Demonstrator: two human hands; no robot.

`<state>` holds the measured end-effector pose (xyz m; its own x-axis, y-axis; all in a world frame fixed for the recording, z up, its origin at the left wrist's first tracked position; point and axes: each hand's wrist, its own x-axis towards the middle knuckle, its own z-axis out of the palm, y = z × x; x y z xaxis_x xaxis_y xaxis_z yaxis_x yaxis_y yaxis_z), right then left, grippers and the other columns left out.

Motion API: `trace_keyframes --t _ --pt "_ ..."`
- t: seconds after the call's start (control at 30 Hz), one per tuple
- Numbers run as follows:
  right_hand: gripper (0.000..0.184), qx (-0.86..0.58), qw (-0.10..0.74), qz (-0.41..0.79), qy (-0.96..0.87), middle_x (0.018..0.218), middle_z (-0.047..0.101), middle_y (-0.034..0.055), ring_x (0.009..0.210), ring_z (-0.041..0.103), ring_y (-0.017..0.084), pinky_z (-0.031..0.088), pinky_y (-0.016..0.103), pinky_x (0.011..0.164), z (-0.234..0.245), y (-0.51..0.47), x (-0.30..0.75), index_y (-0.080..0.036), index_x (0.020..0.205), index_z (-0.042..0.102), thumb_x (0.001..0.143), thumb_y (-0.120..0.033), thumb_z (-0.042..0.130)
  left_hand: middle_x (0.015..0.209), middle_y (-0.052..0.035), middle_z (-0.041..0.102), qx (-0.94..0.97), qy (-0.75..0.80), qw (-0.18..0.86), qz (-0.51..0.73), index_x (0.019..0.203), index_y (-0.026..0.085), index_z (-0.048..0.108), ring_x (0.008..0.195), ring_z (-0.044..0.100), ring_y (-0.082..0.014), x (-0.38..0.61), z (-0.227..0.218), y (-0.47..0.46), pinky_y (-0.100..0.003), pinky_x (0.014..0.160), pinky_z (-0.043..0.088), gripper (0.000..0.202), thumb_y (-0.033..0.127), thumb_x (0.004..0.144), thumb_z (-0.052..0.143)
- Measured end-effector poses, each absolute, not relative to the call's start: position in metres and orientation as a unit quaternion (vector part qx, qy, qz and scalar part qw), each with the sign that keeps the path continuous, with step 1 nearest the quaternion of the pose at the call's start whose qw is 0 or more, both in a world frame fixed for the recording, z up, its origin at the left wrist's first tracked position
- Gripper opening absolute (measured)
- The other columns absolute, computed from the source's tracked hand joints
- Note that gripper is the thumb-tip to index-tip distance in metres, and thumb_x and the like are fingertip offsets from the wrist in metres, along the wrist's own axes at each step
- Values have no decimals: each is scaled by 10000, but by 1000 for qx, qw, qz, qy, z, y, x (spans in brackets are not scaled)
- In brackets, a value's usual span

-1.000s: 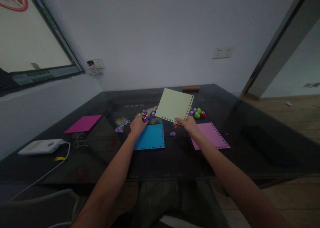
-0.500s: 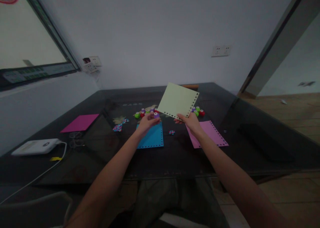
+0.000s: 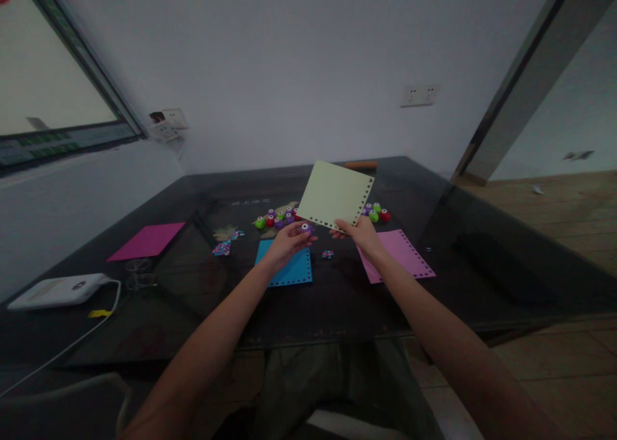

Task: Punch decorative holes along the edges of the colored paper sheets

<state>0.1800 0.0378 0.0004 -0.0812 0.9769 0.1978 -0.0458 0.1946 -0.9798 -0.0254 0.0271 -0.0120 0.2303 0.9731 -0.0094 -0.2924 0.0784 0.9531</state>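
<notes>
Between the fingers of my left hand [image 3: 287, 244] is a purple ball with an eye-like spot [image 3: 306, 229], held above a blue sheet with punched edges [image 3: 292, 270]. My right hand [image 3: 359, 234] grips a pale yellow sheet [image 3: 336, 193] by its lower corner; holes run along two of its edges. The yellow sheet is tilted up off the table. Behind my left hand lies a cluster of green, red and purple balls [image 3: 279, 218]. A smaller group of such balls [image 3: 376, 213] sits beyond my right hand, over a pink punched sheet [image 3: 400, 254].
Small blue-and-pink pieces [image 3: 222, 248] lie left of the blue sheet, and a little heap [image 3: 328, 254] lies between the sheets. Farther left are a magenta sheet [image 3: 146, 241] and a white device [image 3: 58, 291] with a cable. A dark flat object [image 3: 501, 268] rests at right.
My left hand has shifted slightly right with the purple ball, closer to the yellow sheet's lower edge. The right hand still holds the sheet; the whole view has turned a little.
</notes>
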Motion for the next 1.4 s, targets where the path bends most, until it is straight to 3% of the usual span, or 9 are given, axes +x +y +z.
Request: trace_keyframes --t 0.23,0.77,1.23,1.4 --pt "295 -420 532 474 -562 614 693 80 517 639 188 480 272 493 -2 40 180 -121 781 622 660 -382 683 975 -63 642 456 340 647 508 1012 167 613 826 685 -184 -22 -9 24 -271 730 539 220 221 802 647" --pt "305 -417 548 453 -566 674 700 102 539 644 207 480 298 507 -4 41 182 -123 790 632 671 -403 666 963 -68 658 473 358 620 513 1043 181 631 805 684 -177 -24 -5 21 -244 665 524 275 269 785 666" --pt "340 -423 550 444 -567 672 704 98 533 641 204 499 306 502 -3 41 181 -137 792 629 659 -448 672 984 -89 676 454 368 608 538 1109 154 596 780 685 -171 -20 1 20 -266 684 522 352 202 768 671" --pt "373 -432 547 437 -568 685 707 99 539 644 202 498 299 506 -3 40 181 -116 843 628 666 -443 660 966 -90 671 459 375 602 534 982 134 615 803 674 -176 -20 2 20 -272 695 514 279 205 728 706"
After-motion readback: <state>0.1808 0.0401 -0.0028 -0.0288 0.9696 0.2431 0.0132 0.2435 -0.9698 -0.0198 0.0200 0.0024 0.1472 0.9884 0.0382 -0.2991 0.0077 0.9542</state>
